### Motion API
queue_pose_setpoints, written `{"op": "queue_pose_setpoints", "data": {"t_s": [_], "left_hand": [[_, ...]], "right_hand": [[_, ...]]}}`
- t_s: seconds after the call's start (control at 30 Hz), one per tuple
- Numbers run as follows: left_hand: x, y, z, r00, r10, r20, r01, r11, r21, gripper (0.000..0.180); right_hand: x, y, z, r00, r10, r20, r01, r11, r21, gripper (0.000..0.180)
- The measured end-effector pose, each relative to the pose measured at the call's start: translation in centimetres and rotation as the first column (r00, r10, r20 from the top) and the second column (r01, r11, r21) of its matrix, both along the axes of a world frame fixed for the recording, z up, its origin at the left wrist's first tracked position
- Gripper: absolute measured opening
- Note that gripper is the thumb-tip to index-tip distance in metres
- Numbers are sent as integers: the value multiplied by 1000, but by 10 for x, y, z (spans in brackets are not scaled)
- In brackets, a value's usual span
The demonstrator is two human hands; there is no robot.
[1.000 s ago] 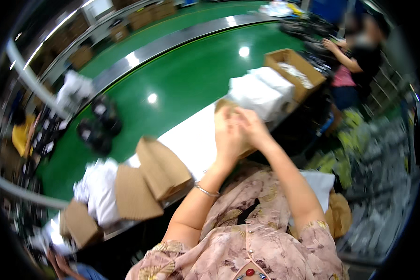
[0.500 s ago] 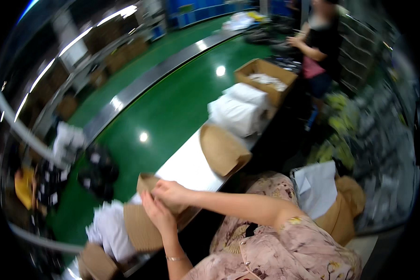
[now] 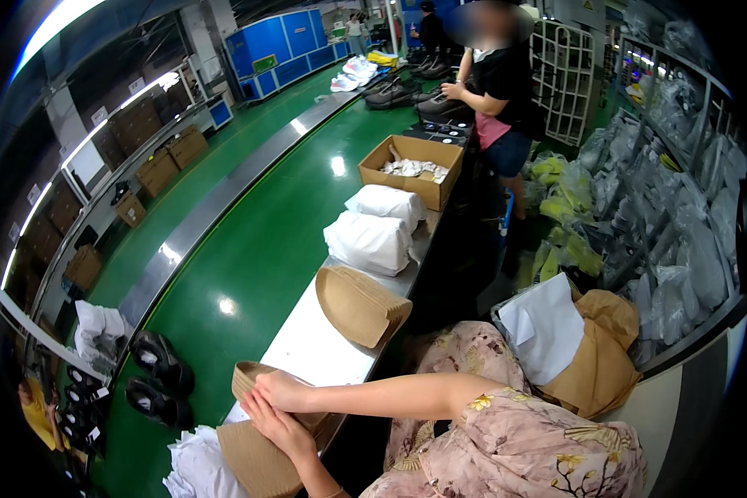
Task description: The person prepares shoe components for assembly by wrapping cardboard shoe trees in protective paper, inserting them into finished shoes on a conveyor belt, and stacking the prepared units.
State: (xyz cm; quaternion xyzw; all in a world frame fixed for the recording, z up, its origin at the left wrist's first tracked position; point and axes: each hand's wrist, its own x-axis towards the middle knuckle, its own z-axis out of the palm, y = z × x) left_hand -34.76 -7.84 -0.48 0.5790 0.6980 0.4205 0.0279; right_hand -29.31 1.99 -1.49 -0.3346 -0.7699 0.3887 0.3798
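A curved, ridged stack of brown cardboard pieces (image 3: 245, 378) lies on the white worktop, under and beside my hands. My right hand (image 3: 282, 392) is closed at the stack's top edge, its fingers curled on the cardboard. My left hand (image 3: 275, 425) lies close against it with fingers stretched out along the cardboard. Just below my left hand is another brown cardboard stack (image 3: 253, 461). A third, fan-shaped cardboard stack (image 3: 357, 305) rests farther along the worktop. The inner side of my right fingers is hidden.
White paper bundles (image 3: 369, 241) and an open carton (image 3: 411, 168) stand farther along the worktop. Crumpled white paper (image 3: 199, 469) lies near left. Black shoes (image 3: 158, 378) sit on the green surface (image 3: 224, 274). A co-worker (image 3: 502, 91) stands beyond, hands at dark shoes. Bagged items fill a rack (image 3: 672, 216) at right.
The view has shifted, so the worktop and carton appear farther left and lower. My hands stay together at the cardboard stack, and my right hand looks more tightly closed.
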Motion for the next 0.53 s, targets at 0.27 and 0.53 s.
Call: {"op": "queue_pose_setpoints", "data": {"t_s": [0.27,0.53], "left_hand": [[2,-1,2,999,-39,15,39,999,-6,45],[76,-20,76,731,-398,555,233,909,344,46]], "right_hand": [[72,-31,62,917,-240,-318,236,970,-50,16],[229,-33,121,489,-259,-833,-391,788,-475,28]]}}
